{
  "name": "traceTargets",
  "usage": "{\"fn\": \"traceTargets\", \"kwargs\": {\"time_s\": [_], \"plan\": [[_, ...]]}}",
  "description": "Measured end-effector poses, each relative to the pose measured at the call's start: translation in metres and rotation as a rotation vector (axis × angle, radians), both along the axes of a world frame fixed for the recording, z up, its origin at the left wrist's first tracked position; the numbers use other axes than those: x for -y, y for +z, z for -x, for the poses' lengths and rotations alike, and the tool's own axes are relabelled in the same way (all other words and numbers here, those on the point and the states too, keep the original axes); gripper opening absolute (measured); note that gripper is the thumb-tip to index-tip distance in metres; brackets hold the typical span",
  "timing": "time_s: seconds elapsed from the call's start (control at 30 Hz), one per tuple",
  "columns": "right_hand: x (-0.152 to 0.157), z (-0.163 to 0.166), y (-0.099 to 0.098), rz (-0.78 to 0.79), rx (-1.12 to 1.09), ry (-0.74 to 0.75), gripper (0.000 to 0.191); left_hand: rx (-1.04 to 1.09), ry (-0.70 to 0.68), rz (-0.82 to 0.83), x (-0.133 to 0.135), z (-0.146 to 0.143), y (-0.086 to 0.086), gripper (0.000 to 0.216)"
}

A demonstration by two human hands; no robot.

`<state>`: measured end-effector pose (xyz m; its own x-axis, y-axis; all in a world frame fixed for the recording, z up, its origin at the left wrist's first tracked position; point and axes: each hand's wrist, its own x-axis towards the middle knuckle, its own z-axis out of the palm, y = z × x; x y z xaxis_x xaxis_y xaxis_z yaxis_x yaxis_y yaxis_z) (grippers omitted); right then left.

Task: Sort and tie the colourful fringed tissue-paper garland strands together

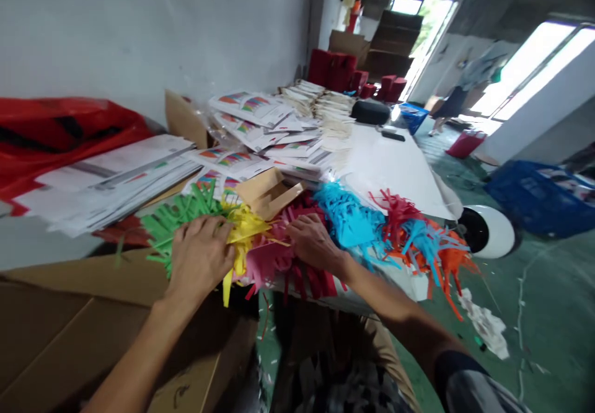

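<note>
A row of fringed tissue paper bundles lies along the table's near edge. My left hand (202, 253) rests at the seam between the green fringe (174, 217) and the yellow fringe (248, 227), its fingers curled and its thumb pressed on the yellow one. To the right, my right hand (312, 239) is closed on the pink fringe (269, 261), with its fingertips partly hidden. Beyond that wrist lie a blue fringe (351, 214), a red fringe (400, 211) and an orange fringe (453, 261). An open cardboard piece (267, 193) sits just behind the yellow and pink bundles.
Printed packets (260, 118) and white sheets (121, 177) are piled behind. A cardboard box (69, 320) stands at the near left, below a red bag (69, 134). Farther off are red blocks (332, 69), a blue bag (539, 196) and a person (465, 87).
</note>
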<state>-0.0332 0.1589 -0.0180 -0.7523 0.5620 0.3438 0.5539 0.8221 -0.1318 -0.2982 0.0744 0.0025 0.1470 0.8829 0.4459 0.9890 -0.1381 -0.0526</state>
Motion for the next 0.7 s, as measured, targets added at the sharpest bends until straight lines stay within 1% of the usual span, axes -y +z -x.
{"fn": "traceTargets", "kwargs": {"time_s": [0.07,0.1,0.13,0.2,0.27,0.33,0.4,0.47,0.53,0.57,0.63,0.7], "plan": [[-0.003,0.006,-0.002,-0.02,-0.013,-0.016,0.013,-0.023,-0.076,0.023,-0.012,-0.014,0.006,0.046],[-0.004,0.008,-0.003,-0.03,-0.017,-0.021,0.015,-0.03,-0.118,0.059,-0.019,-0.02,0.006,0.052],[-0.005,0.01,-0.004,-0.035,-0.02,-0.021,0.017,-0.032,-0.15,0.104,-0.027,-0.023,0.004,0.057],[-0.005,0.013,-0.006,-0.03,-0.013,-0.012,0.019,-0.012,-0.184,0.177,-0.04,-0.022,-0.006,0.064],[-0.006,0.016,-0.008,-0.013,0.005,0.007,0.022,0.038,-0.197,0.213,-0.047,-0.012,-0.02,0.062],[-0.01,0.02,-0.01,-0.008,0.036,0.005,0.02,0.086,-0.207,0.241,-0.047,0.004,-0.033,0.052],[-0.018,0.025,-0.011,-0.008,0.07,-0.007,0.017,0.123,-0.184,0.263,-0.043,0.023,-0.038,0.049],[-0.027,0.031,-0.012,0.002,0.075,-0.03,0.018,0.161,-0.122,0.28,-0.037,0.039,-0.036,0.055],[-0.034,0.035,-0.012,0.028,0.044,-0.049,0.02,0.204,-0.063,0.309,-0.03,0.05,-0.028,0.065],[-0.036,0.036,-0.012,0.044,0.023,-0.057,0.021,0.227,-0.055,0.324,-0.027,0.053,-0.024,0.069],[-0.037,0.034,-0.01,0.077,-0.019,-0.056,0.022,0.285,-0.134,0.311,-0.021,0.054,-0.017,0.071],[-0.035,0.029,-0.007,0.108,-0.059,-0.044,0.021,0.324,-0.23,0.213,-0.015,0.047,-0.013,0.06]]}}
